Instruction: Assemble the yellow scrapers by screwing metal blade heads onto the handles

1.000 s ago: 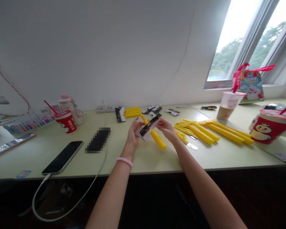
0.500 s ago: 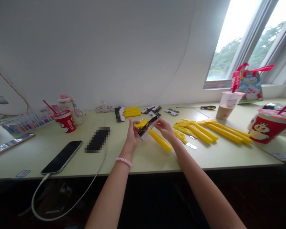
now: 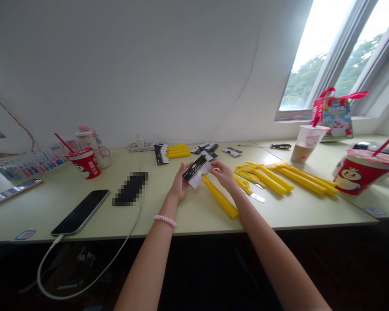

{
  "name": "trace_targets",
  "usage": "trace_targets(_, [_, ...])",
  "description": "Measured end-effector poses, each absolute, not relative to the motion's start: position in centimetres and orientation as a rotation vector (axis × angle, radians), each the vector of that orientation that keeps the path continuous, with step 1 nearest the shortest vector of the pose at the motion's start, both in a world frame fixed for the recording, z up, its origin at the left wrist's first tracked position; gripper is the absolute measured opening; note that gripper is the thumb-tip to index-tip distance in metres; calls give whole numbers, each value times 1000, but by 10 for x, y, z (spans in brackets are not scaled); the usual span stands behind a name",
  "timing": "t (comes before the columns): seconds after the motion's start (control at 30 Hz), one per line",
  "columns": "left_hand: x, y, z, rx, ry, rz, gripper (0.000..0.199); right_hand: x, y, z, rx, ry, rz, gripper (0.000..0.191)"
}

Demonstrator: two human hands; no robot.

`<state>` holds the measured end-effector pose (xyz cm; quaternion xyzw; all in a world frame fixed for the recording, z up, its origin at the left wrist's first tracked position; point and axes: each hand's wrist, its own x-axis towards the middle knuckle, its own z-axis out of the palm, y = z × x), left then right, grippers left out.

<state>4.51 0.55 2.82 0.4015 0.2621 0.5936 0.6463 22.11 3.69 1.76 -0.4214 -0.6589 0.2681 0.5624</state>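
My left hand (image 3: 180, 182) and my right hand (image 3: 222, 174) both pinch a black-and-white card packet (image 3: 197, 172) above the table, one at each side. A long yellow plastic handle (image 3: 219, 199) lies on the tabletop just below my hands, not touching them. To the right of my right hand is a group of yellow plastic scraper handles (image 3: 278, 180), with a bare metal blade (image 3: 257, 197) at its near edge. Behind my hands lie a stack of yellow handles (image 3: 178, 151) and several black card packets (image 3: 161, 153).
The pale green table (image 3: 194, 220) has a front edge close to me. A smartphone (image 3: 80, 212) with a white cable, a pixelated dark object (image 3: 130, 188), red paper cups (image 3: 352, 172), a milk tea cup (image 3: 306, 144) and a screwdriver (image 3: 280, 146) stand around.
The yellow handle no longer passes through my hands and now lies apart on the table below them. The card packet stays held between both hands, and the view has shifted slightly.
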Motion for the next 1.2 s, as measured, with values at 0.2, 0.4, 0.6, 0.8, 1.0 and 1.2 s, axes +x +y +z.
trace_targets(0.2, [44,10,21,1096,810,1429,53,225,35,23,-990,-1476,644,24])
trace_targets(0.4, [36,19,19,835,859,1742,41,225,14,30,-963,-1663,1036,70])
trace_targets(0.6, [32,24,19,748,841,1890,25,225,9,26,-935,-1903,1319,63])
trace_targets(0.8, [27,28,18,576,890,1936,20,227,17,25,-1054,-1852,613,35])
trace_targets(1.0, [19,48,13,438,1060,2061,25,226,23,19,-1143,-1740,167,34])
trace_targets(1.2, [-8,84,7,475,1259,2044,52,227,31,13,-1112,-1696,232,30])
